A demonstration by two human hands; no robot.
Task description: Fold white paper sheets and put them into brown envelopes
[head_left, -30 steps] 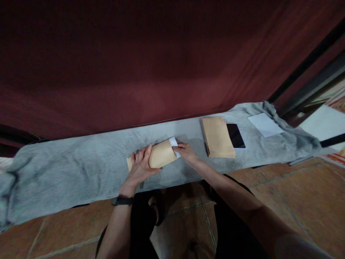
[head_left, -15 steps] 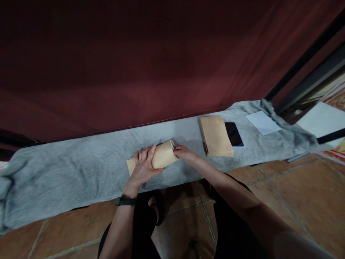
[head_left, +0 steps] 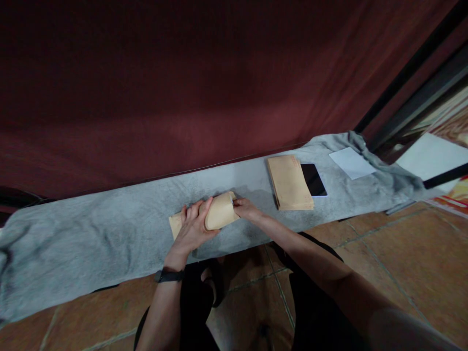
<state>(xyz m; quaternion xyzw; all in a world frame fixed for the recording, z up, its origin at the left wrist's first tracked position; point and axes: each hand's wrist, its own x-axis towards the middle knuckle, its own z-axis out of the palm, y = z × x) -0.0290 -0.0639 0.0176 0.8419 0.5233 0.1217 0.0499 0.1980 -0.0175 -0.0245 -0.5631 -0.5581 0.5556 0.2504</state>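
A brown paper envelope (head_left: 220, 213) lies slanted on the grey cloth, bulging upward at its open right end. My left hand (head_left: 193, 226) wraps across it, thumb on the near side and fingers on the far side. At the mouth, my right hand (head_left: 245, 208) has its fingers closed, the tips partly hidden inside the opening. A sliver of white paper (head_left: 231, 199) shows there beside the fingertips. The envelope's flat left end (head_left: 175, 224) sticks out past my left hand.
A stack of brown envelopes (head_left: 290, 183) lies to the right, partly over a dark-screened tablet (head_left: 314, 180). Farther right is a white sheet (head_left: 351, 163). Grey cloth (head_left: 109, 229) covers the long bench, with a dark red wall (head_left: 204, 97) behind and floor tiles (head_left: 395, 258) below.
The view has shifted slightly. Both hands stay on the envelope, and the right fingers remain at its mouth with little visible movement.
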